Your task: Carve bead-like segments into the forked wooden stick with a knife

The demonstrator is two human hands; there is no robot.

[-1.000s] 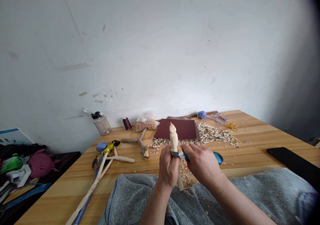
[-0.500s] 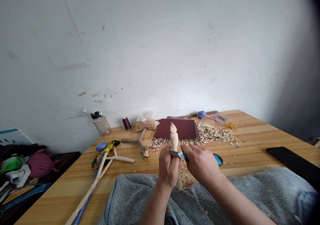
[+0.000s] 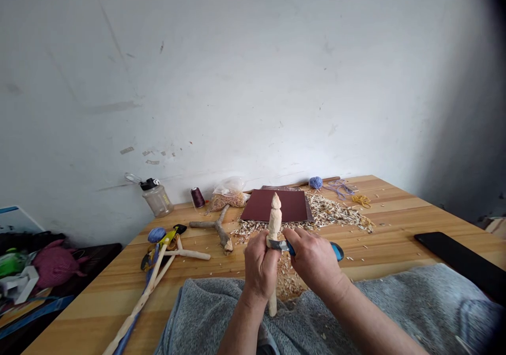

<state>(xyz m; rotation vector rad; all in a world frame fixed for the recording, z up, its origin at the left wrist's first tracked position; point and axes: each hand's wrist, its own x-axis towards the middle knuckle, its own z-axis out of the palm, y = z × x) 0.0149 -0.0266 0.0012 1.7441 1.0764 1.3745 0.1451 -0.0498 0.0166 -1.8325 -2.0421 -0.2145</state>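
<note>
My left hand (image 3: 260,266) grips a pale carved wooden stick (image 3: 275,220) upright, with its rounded, pointed top above my fingers and its thin lower end below my fist. My right hand (image 3: 314,263) is shut around a carving knife (image 3: 337,250) with a blue and black handle. The knife's short steel blade lies against the stick just above my left fingers. Most of the handle is hidden inside my right hand. Both hands are held above a grey towel (image 3: 395,302) on my lap, with loose wood shavings on the table beneath them.
Wood shavings (image 3: 328,213) surround a maroon abrasive sheet (image 3: 274,205). To the left lie a forked branch (image 3: 217,229) and long pale sticks (image 3: 158,270). At the back are a plastic bottle (image 3: 157,198), a thread spool (image 3: 197,197) and blue yarn (image 3: 315,183). A black phone (image 3: 458,252) lies right.
The stick has swung more upright, its lower end moving left. Both hands sit slightly further left, and the whole view has shifted slightly. The knife stays against the stick.
</note>
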